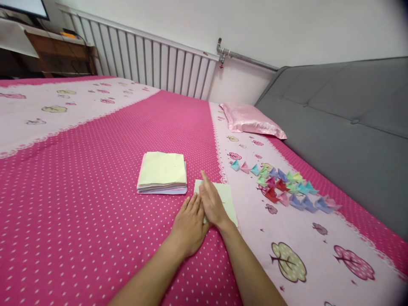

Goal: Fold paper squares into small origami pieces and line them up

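Observation:
A pale green sheet of paper [230,203] lies on the bed in front of me, partly hidden under my hands. My left hand [190,223] lies flat at the sheet's left edge, palm down with its fingers stretched out. My right hand [211,200] rests on the sheet, turned partly on its side, its fingers straight and touching the left hand. Neither hand grasps anything that I can see. Just beyond them, to the left, sits a stack of coloured paper squares [162,168] with a pale yellow one on top.
Several small folded paper boats [282,185] in mixed colours stand in rows to the right. A pink pillow [251,120] lies near the grey headboard [344,114]. At the far side are a white radiator [153,59] and a desk [60,44] with a monitor [24,8].

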Available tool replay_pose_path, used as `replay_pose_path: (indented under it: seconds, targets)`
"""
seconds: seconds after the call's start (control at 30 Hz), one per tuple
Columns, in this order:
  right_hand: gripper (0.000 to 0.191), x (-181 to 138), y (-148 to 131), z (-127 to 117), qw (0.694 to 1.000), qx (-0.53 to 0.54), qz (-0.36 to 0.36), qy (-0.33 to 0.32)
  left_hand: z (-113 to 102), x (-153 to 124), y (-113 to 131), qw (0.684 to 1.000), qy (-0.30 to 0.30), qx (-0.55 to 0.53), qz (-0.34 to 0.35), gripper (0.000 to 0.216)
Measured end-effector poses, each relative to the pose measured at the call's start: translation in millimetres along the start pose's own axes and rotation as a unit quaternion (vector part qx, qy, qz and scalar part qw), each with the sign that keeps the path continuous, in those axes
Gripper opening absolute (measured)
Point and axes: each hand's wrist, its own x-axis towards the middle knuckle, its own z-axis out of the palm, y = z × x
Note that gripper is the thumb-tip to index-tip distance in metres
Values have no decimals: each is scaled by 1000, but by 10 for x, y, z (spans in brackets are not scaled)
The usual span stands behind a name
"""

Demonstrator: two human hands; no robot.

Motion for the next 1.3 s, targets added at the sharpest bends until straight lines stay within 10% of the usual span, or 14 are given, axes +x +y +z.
replay_pose_path:
  seconds: [0.23,1.3]
  targets:
    - [66,-33,77,46,986,-111,10,-123,50,-10,-14,1000,-16,24,2,60]
    - [78,18,422,-46,938,-269,217,-18,64,-5,-34,999,-12,53,-5,64]
